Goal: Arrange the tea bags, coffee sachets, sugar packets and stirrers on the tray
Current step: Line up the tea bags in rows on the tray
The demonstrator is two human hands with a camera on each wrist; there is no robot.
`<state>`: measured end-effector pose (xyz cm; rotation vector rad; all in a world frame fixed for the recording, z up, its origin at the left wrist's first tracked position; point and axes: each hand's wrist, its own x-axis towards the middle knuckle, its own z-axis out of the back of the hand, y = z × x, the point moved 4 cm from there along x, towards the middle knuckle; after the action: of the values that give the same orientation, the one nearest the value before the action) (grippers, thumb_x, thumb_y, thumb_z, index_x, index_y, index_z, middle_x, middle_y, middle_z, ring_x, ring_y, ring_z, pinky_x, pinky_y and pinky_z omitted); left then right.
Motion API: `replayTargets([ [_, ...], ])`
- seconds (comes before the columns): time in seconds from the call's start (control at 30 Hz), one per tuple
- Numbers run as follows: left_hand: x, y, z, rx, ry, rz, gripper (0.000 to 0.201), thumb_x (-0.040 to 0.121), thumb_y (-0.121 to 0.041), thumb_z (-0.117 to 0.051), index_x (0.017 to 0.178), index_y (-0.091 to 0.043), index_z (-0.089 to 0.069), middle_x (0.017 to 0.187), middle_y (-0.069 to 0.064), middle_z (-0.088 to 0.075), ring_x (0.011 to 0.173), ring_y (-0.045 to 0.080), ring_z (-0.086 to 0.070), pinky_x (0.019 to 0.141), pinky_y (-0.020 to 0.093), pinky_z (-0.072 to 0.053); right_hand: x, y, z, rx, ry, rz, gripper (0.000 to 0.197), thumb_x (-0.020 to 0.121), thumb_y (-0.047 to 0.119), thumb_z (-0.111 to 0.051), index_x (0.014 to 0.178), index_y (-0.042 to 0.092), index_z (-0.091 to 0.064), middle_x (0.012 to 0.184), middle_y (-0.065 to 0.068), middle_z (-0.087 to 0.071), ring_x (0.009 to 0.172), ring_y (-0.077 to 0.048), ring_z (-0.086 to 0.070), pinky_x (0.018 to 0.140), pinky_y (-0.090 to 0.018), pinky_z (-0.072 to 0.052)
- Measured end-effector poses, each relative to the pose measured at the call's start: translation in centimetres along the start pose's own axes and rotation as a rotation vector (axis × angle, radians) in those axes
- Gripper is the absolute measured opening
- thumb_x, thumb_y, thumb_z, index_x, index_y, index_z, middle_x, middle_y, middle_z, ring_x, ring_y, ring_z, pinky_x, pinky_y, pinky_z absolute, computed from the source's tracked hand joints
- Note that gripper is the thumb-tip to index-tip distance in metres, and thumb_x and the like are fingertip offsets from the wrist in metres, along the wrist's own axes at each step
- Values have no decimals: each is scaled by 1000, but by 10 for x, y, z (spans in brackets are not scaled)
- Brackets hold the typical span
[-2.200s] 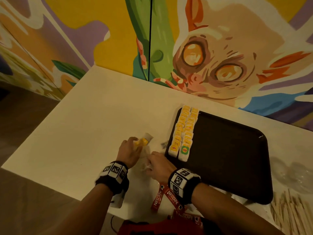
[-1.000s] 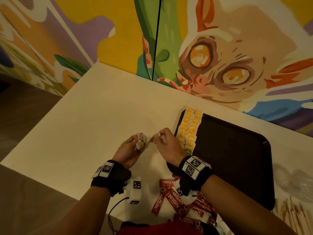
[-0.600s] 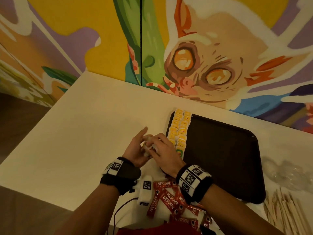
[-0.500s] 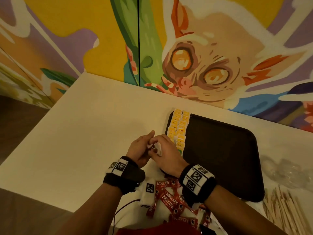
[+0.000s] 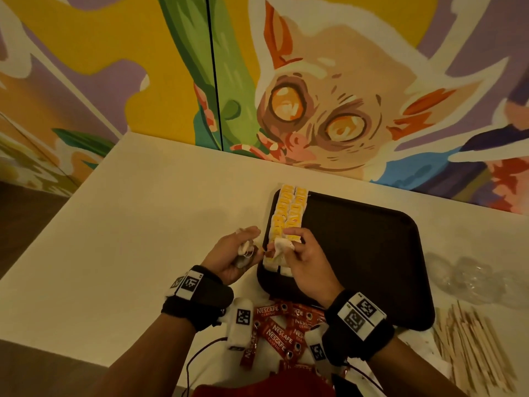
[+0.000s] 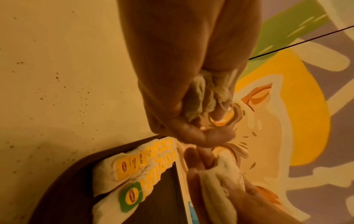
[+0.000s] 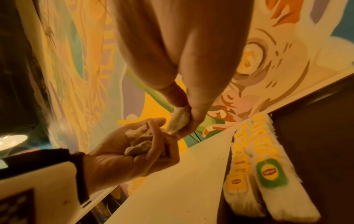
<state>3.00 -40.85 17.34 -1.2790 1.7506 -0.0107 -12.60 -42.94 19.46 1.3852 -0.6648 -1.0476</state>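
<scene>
Both hands have lifted since earlier. Our left hand (image 5: pixel 229 257) cups crumpled tea bags (image 5: pixel 243 249); our right hand (image 5: pixel 305 262) pinches one tea bag (image 5: pixel 282 245) above the tray (image 5: pixel 372 253), at its 9 o'clock rows (image 5: pixel 289 213). Tangled strings risk dragging neighbours askew.

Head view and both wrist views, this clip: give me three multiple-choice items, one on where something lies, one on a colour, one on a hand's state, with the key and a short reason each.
1. Where do the tea bags lie on the tray?
A. along its left edge
B. across its middle
C. along its right edge

2. What colour are the coffee sachets?
A. blue
B. red
C. green

3. What is the right hand doing?
A. lying flat on the table
B. pinching a tea bag
C. gripping stirrers

Key: 1 A, two rows run down the left side; 2 B, red wrappers lie near the table's front edge; 3 B, its fingertips pinch a white tea bag.
</scene>
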Motion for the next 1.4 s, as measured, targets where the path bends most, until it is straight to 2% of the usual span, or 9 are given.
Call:
replayTargets([
  [0.1, 0, 4, -4, 6, 52, 15, 8, 91, 0, -56, 86, -4, -53, 67, 11, -60, 75, 21, -61, 66, 31, -60, -4, 0, 8, -28, -104, -11, 20, 98, 9, -54, 106, 27, -57, 101, 3, -74, 98, -10, -70, 78, -21, -56],
  [0.27, -5, 8, -14, 134, 128, -38, 21, 89, 9, -52, 75, -6, -50, 69, 10, -48, 55, 15, -51, 45, 19, -44, -10, 0, 20, -55, -217, 47, 13, 92, 12, -67, 95, 24, -70, 104, 6, -72, 100, -4, -68, 78, -15, -54],
  [0.53, -19, 2, -32, 437, 143, -158, 9, 93, 4, -52, 97, -1, -59, 78, 15, -63, 64, 22, -61, 56, 29, -53, -20, 10, 27, -160, -411, 226, 11, 81, 14, -79, 85, 19, -69, 82, 7, -69, 79, -10, -68, 71, -25, -58],
  [0.8, -29, 8, -46, 540, 196, -240, 21, 89, -19, -66, 95, 1, -64, 61, 2, -40, 51, 11, -33, 42, 20, -29, -26, 19, 19, -409, -505, 496, 14, 74, 2, -80, 76, 12, -70, 82, 4, -63, 75, -11, -61, 66, -33, -54],
  [1.0, -27, 1, -42, 709, 123, -424, 18, 89, -14, -67, 89, 4, -68, 62, 7, -45, 50, 12, -38, 45, 21, -33, -27, 13, 16, -394, -409, 471, 13, 77, 10, -81, 84, 13, -71, 97, 2, -59, 89, -10, -60, 76, -25, -53],
  [1.1, -29, -7, -43, 981, 113, -600, 13, 87, -16, -69, 85, -4, -71, 60, -11, -58, 51, 3, -49, 48, 18, -40, -27, 16, 21, -352, -362, 374, 28, 78, 16, -81, 100, 20, -65, 110, 6, -54, 102, -7, -56, 81, -14, -48],
  [1.2, -32, -14, -46, 1232, 153, -714, 10, 87, -22, -71, 86, -13, -74, 75, -11, -69, 66, -2, -60, 61, 11, -43, -22, 16, 24, -360, -235, 281, 37, 85, 21, -75, 118, 28, -60, 121, 13, -53, 109, -2, -52, 87, -14, -45],
  [1.3, -32, -19, -49, 1412, 202, -774, 12, 86, -29, -71, 86, -18, -76, 82, -9, -71, 76, -3, -62, 64, 8, -42, -15, 7, 26, -409, -123, 204, 22, 91, 26, -68, 113, 32, -67, 104, 21, -61, 94, 0, -57, 82, -20, -47],
  [1.4, -31, -22, -49, 1487, 202, -811, 15, 85, -28, -72, 90, -16, -77, 84, -10, -69, 73, -6, -58, 66, 2, -38, -8, -5, 27, -409, -94, 143, 8, 92, 28, -67, 96, 24, -73, 88, 12, -69, 79, -6, -62, 70, -24, -50],
])
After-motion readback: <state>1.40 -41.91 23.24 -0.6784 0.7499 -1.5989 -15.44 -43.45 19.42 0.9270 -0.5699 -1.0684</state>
